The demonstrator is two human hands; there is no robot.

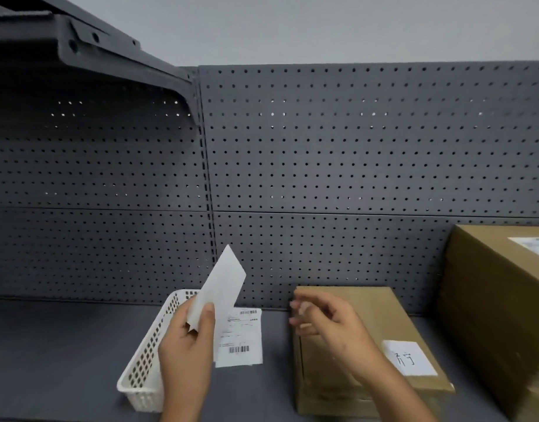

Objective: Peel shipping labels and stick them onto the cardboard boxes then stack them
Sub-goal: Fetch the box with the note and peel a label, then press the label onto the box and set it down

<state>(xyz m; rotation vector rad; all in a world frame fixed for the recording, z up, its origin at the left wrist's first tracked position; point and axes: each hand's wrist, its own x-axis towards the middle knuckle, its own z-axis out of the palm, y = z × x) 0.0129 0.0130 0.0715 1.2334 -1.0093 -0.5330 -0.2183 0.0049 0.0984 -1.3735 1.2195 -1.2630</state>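
Dark grey pegboard [353, 147] forms the back wall, with pale wall [292, 25] above it and an upper shelf bracket [79, 47] far left. The working surface is a dark grey shelf [49, 345].

Left hand [186, 351]: near, left of centre. Thumb and fingers pinch the lower end of a white sheet [222, 284]. The sheet is blank on the visible side, tilted up and to the right, with its top corner in front of the pegboard. Its lower edge looks ragged at the grip.

Printed label [241, 336]: barcodes face up, just right of the left hand and partly behind it. Can't tell if it lies flat on the shelf or hangs from the sheet.

White perforated basket [140, 360]: on the shelf, behind and left of the left hand. The long side runs near to far.

Right hand [329, 327]: motion-blurred, fingers loosely bent and spread, nothing visible in it. It hovers over the far-left part of the small cardboard box [371, 312]; can't tell if it makes contact.

The small cardboard box lies flat on the shelf, right of centre. A white sticker [409, 357] with a handwritten mark sits on its top, near the right edge.

Large cardboard box [499, 300]: at the right edge, taller, just beside the small one. It has a label [533, 245] on its top face, cut off by the frame.
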